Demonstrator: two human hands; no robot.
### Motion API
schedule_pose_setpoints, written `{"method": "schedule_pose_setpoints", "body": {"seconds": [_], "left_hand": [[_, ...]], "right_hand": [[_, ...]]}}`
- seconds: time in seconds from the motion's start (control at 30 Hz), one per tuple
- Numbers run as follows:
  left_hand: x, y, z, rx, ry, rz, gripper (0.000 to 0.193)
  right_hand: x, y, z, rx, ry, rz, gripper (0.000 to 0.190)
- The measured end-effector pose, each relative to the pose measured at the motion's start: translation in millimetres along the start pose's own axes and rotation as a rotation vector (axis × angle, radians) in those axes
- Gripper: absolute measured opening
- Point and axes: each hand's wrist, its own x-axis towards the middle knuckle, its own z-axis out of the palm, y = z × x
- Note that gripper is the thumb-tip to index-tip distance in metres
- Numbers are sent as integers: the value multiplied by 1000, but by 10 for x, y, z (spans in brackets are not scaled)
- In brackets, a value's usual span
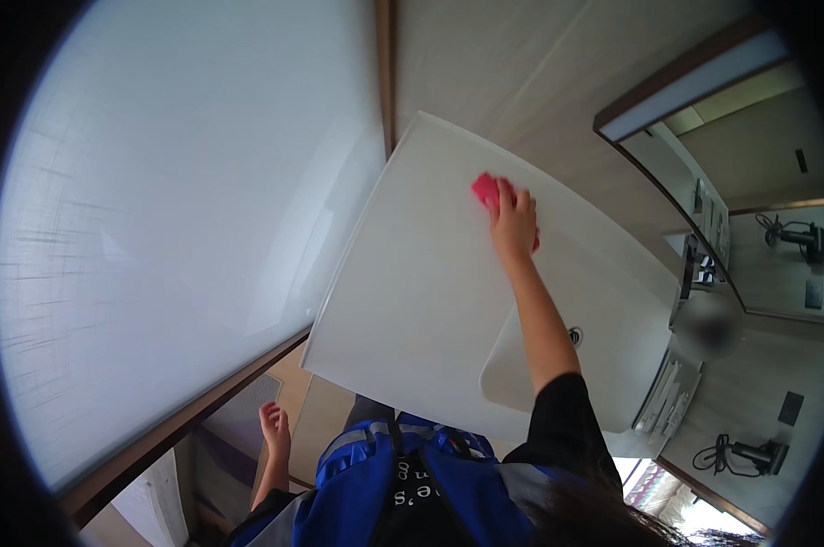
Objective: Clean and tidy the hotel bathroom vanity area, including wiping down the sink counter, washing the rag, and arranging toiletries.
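Note:
My right hand (516,222) is pressed around a pink-red cloth (486,189), with part of it showing past the fingers and a bit below the palm. The cloth rests on the white washbasin countertop (412,260), towards its back edge. Under my right forearm lies the recessed sink basin (514,369), partly hidden, with a round drain fitting (575,336) beside the arm. My left hand (274,422) hangs low beside my body, off the counter's front corner, its fingers loosely bent and holding nothing.
A frosted glass panel (200,178) in a brown frame borders the counter on the left. To the right are a wall mirror (747,157), a blurred grey round object (709,325) and a black hair dryer (760,455) on the wall. Several small items (668,400) line the counter's right end.

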Motion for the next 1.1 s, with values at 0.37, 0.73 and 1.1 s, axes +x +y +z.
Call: {"method": "schedule_pose_setpoints", "body": {"seconds": [0.37, 0.73, 1.1], "left_hand": [[-539, -758, -584, 128, -52, -651, 38], [-496, -564, -326, 48, -200, -590, 34], [-901, -950, -381, 62, -207, -661, 36]], "right_hand": [[-388, -1422, 204, 391, -219, -587, 31], [-1351, -431, -433, 545, -400, -406, 23], [-573, -1251, 12, 113, -232, -247, 43]]}}
